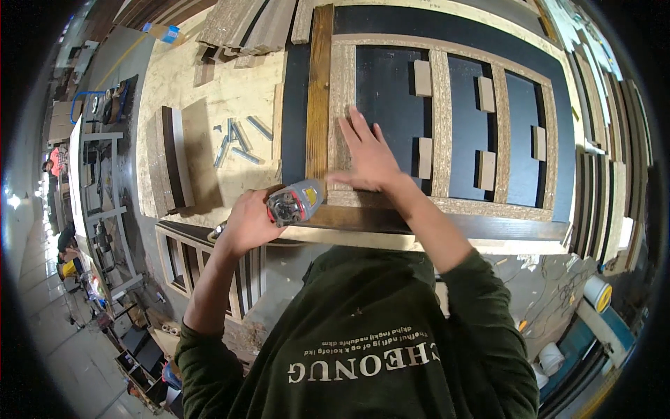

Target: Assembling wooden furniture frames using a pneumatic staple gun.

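My left hand (pixel 250 220) is wrapped round a grey and red staple gun (pixel 300 201), held at the near left corner of a wooden frame. Its nose is hidden from above. A metal fitting (pixel 218 232) shows by my wrist. My right hand (pixel 370 157) lies with fingers spread on the left particleboard strip (pixel 343 84) of the frame and holds nothing. The frame rests on a black panel (pixel 391 105), with upright strips dividing it and small wood blocks (pixel 424 157) set along them. A stained brown wood bar (pixel 319 91) runs along its left side.
Several metal staple strips (pixel 246 155) lie on the pale worktable (pixel 237 105) at left. Upright boards (pixel 173 160) stand beyond them. Particleboard strips (pixel 258 24) are stacked at the back. More boards (pixel 600 202) lean at right, and a white bucket (pixel 597 293) stands low there.
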A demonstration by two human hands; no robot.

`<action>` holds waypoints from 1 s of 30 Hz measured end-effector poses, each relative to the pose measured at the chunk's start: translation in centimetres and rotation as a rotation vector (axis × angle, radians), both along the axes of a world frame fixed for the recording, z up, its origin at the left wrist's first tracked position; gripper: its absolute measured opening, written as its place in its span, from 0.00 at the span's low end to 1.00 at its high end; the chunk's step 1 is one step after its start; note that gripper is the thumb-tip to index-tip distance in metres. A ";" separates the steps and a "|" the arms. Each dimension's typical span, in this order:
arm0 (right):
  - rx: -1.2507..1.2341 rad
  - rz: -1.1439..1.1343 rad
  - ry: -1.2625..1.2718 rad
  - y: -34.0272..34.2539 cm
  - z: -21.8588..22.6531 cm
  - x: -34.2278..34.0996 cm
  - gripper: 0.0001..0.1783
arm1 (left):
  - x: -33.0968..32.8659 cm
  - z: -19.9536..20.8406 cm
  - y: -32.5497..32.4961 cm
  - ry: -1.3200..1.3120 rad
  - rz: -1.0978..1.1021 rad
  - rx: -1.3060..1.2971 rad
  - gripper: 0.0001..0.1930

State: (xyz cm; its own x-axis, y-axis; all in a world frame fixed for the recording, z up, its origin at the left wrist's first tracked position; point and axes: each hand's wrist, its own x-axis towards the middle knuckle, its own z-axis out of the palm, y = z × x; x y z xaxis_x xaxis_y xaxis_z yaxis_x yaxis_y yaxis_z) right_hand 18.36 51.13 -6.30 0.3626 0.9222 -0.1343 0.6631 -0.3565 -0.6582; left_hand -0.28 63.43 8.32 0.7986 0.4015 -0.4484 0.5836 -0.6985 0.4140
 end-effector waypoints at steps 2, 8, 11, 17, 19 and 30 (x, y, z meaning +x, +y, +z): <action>-0.036 0.086 0.000 -3.2 1.1 -0.6 0.61 | -0.2 -0.6 0.3 -0.004 -0.033 0.023 0.19; 0.001 0.233 -0.053 -6.0 0.4 -0.8 0.57 | 0.0 -1.5 0.7 -0.012 -0.087 0.046 0.22; 0.034 0.212 -0.010 -5.8 0.4 -0.9 0.54 | 0.1 -1.6 1.0 -0.064 -0.094 0.041 0.22; 0.048 0.223 0.035 -5.5 0.8 -1.4 0.49 | 1.5 -0.9 0.9 -0.032 -0.056 -0.045 0.21; -0.011 0.267 0.035 -5.7 0.7 -1.3 0.49 | 2.3 -1.4 0.6 0.013 -0.140 -0.021 0.21; -0.027 0.263 0.045 -5.7 0.2 -1.2 0.48 | 2.5 -2.5 0.6 0.156 -0.140 -0.026 0.21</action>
